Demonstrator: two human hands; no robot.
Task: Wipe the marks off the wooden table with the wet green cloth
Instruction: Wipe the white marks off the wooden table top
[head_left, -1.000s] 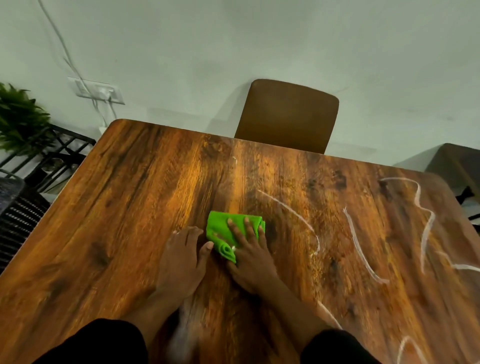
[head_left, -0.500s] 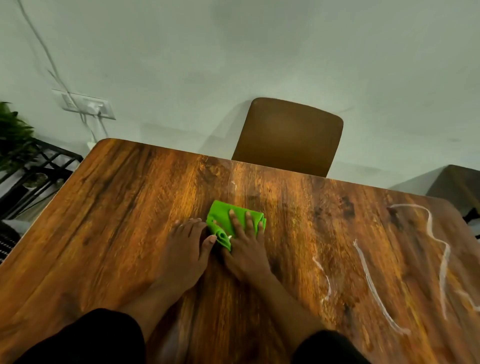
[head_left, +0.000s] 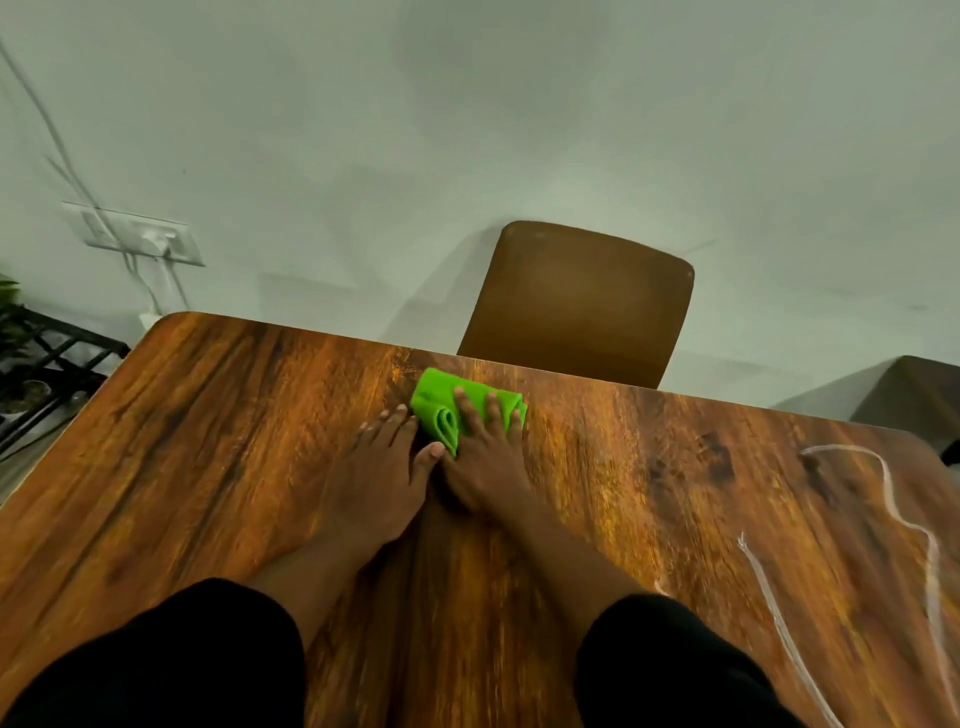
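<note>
The folded green cloth (head_left: 439, 401) lies near the far edge of the wooden table (head_left: 218, 447), just in front of the chair. My right hand (head_left: 485, 457) presses flat on top of the cloth, fingers spread over it. My left hand (head_left: 382, 467) rests flat on the wood right beside it, its thumb touching the cloth's near fold. White marks (head_left: 906, 525) curl across the right part of the table, and a long white streak (head_left: 779, 623) runs toward the near right edge.
A brown chair back (head_left: 576, 301) stands behind the table's far edge. A wall socket with cables (head_left: 137, 236) is on the left wall, above a black metal rack (head_left: 47, 364) with a plant. A dark piece of furniture (head_left: 914, 400) sits at far right.
Both hands have slid the cloth away from me, from mid-table up to the far edge by the chair. The white curve that ran right of the cloth no longer shows.
</note>
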